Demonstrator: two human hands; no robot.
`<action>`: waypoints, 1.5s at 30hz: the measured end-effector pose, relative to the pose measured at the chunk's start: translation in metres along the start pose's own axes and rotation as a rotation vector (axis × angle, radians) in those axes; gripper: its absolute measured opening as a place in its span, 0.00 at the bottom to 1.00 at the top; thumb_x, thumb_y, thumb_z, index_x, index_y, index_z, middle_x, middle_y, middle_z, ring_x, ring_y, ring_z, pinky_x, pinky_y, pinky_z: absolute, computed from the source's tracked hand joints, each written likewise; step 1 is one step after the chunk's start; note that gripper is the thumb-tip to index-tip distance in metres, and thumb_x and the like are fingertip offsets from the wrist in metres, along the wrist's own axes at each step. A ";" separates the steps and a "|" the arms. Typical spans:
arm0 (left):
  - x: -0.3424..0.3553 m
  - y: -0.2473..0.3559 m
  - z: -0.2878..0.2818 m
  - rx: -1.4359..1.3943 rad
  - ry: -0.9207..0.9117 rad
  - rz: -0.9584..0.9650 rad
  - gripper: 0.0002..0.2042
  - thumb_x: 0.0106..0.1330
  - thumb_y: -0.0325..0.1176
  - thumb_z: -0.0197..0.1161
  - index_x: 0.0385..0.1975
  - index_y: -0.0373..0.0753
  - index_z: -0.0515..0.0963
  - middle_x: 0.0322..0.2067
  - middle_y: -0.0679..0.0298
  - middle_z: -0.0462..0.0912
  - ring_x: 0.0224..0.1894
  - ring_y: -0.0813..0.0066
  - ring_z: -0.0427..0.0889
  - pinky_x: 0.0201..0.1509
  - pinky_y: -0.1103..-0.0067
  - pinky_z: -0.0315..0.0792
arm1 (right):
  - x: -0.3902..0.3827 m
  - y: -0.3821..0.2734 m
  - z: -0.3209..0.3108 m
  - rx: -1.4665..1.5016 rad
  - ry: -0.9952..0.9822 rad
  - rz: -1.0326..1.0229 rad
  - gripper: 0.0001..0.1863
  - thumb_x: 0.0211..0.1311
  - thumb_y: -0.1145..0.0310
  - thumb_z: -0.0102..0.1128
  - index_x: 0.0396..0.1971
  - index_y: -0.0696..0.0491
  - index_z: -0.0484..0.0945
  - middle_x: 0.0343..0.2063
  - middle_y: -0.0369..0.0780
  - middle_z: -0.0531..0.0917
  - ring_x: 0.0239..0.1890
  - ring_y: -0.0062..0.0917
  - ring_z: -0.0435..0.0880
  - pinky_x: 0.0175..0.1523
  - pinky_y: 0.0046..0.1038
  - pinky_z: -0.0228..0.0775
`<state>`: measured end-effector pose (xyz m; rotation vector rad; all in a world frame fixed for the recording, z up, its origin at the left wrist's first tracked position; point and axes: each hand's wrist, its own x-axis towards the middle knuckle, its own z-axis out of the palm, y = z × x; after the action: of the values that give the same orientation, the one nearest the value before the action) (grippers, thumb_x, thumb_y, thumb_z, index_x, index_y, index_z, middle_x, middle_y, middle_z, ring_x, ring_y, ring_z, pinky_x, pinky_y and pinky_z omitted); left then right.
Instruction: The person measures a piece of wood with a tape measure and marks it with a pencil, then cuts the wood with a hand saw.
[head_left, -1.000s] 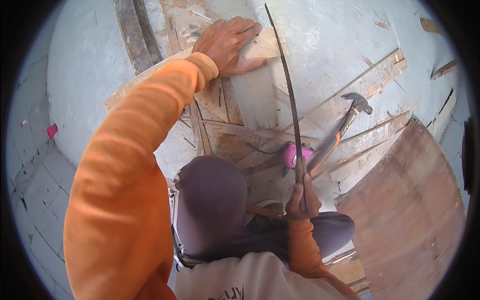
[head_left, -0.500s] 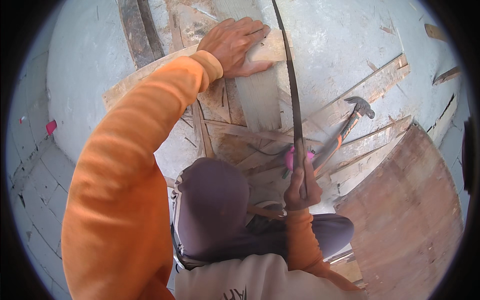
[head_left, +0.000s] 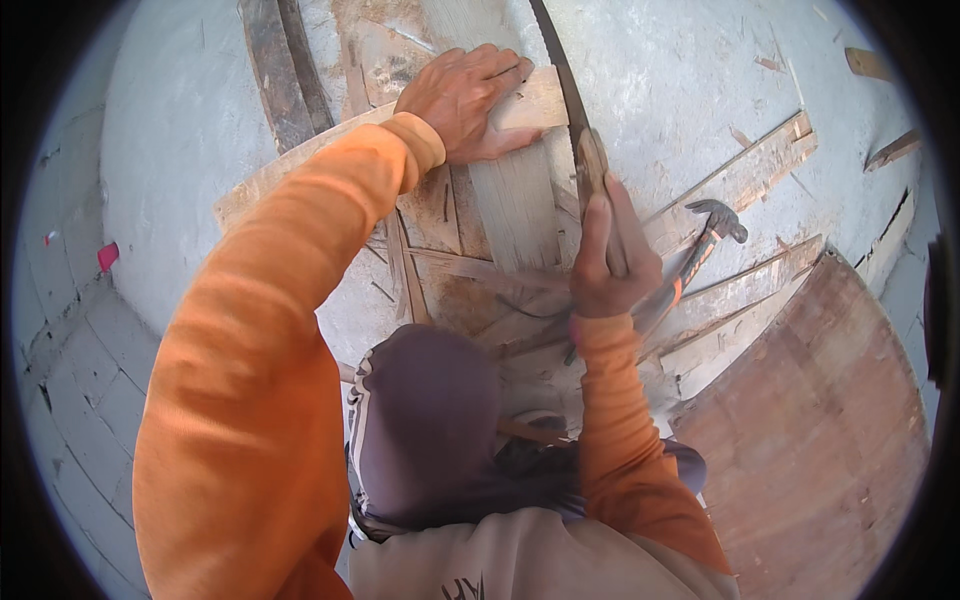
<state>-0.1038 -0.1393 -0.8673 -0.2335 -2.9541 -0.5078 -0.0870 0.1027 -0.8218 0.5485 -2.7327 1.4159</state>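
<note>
My left hand (head_left: 465, 100) presses down on a pale wooden board (head_left: 540, 105), its thumb along the near edge and its fingers over the top. The board slants from the lower left, partly under my sleeve, and lies across a wider grey plank (head_left: 515, 205). My right hand (head_left: 612, 262) is wrapped round the wooden handle of a handsaw (head_left: 562, 65). The dark, toothed blade points away from me and passes right beside the board's right end. Whether it touches the wood I cannot tell.
A claw hammer (head_left: 715, 222) lies right of my right hand, near loose wood strips (head_left: 745, 165). A large brown wooden sheet (head_left: 810, 420) fills the lower right. Dark planks (head_left: 275, 65) lie at the far left. My bent knee (head_left: 430, 400) is close below the boards.
My right hand has pushed the saw forward, away from me. The board has shifted slightly right and nearer, and the bit of wood right of the blade no longer shows.
</note>
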 end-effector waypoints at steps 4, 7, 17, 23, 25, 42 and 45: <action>-0.013 -0.005 0.002 0.019 0.010 -0.022 0.33 0.57 0.56 0.69 0.53 0.33 0.78 0.46 0.58 0.79 0.48 0.60 0.79 0.55 0.69 0.73 | -0.052 0.004 -0.020 0.046 -0.069 0.098 0.16 0.64 0.77 0.62 0.51 0.64 0.81 0.38 0.50 0.88 0.28 0.27 0.88 0.35 0.24 0.78; -0.010 -0.006 -0.009 0.050 -0.002 -0.030 0.33 0.57 0.56 0.69 0.53 0.33 0.78 0.46 0.59 0.79 0.48 0.61 0.79 0.55 0.69 0.73 | -0.143 0.010 -0.081 0.049 -0.063 0.085 0.17 0.67 0.76 0.57 0.53 0.65 0.78 0.40 0.54 0.87 0.35 0.33 0.91 0.41 0.26 0.81; -0.015 -0.008 0.000 0.087 0.096 -0.044 0.33 0.57 0.55 0.70 0.54 0.34 0.78 0.45 0.58 0.79 0.46 0.60 0.80 0.53 0.69 0.75 | -0.081 0.010 -0.035 0.052 -0.017 0.065 0.15 0.64 0.79 0.60 0.50 0.65 0.81 0.34 0.50 0.88 0.26 0.26 0.87 0.32 0.25 0.76; -0.011 -0.006 -0.006 0.039 0.045 -0.044 0.33 0.57 0.55 0.70 0.54 0.33 0.77 0.47 0.58 0.80 0.48 0.60 0.80 0.55 0.69 0.75 | -0.088 0.013 -0.045 0.005 -0.052 0.090 0.15 0.65 0.76 0.60 0.50 0.65 0.81 0.37 0.50 0.88 0.29 0.26 0.89 0.33 0.24 0.77; 0.003 0.002 0.001 0.012 0.041 -0.044 0.33 0.58 0.55 0.70 0.54 0.33 0.78 0.47 0.58 0.80 0.48 0.60 0.80 0.55 0.69 0.74 | 0.005 0.003 -0.004 -0.020 -0.044 0.034 0.15 0.65 0.76 0.61 0.50 0.65 0.81 0.37 0.50 0.88 0.28 0.26 0.89 0.33 0.24 0.77; -0.005 -0.003 -0.005 0.065 -0.030 0.008 0.34 0.58 0.58 0.68 0.56 0.36 0.78 0.50 0.58 0.79 0.52 0.60 0.78 0.58 0.68 0.72 | -0.013 0.001 0.023 0.136 0.078 0.077 0.15 0.64 0.76 0.64 0.50 0.61 0.83 0.39 0.51 0.88 0.39 0.28 0.90 0.42 0.25 0.79; -0.005 0.002 -0.005 0.064 -0.081 0.016 0.34 0.57 0.58 0.68 0.56 0.36 0.78 0.50 0.57 0.79 0.53 0.59 0.78 0.59 0.67 0.71 | -0.031 -0.014 0.015 0.098 0.076 0.160 0.16 0.64 0.77 0.64 0.51 0.62 0.82 0.39 0.51 0.88 0.38 0.28 0.90 0.41 0.24 0.79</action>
<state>-0.0979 -0.1403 -0.8625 -0.2777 -3.0387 -0.4100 -0.0513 0.0930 -0.8247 0.2767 -2.7132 1.5764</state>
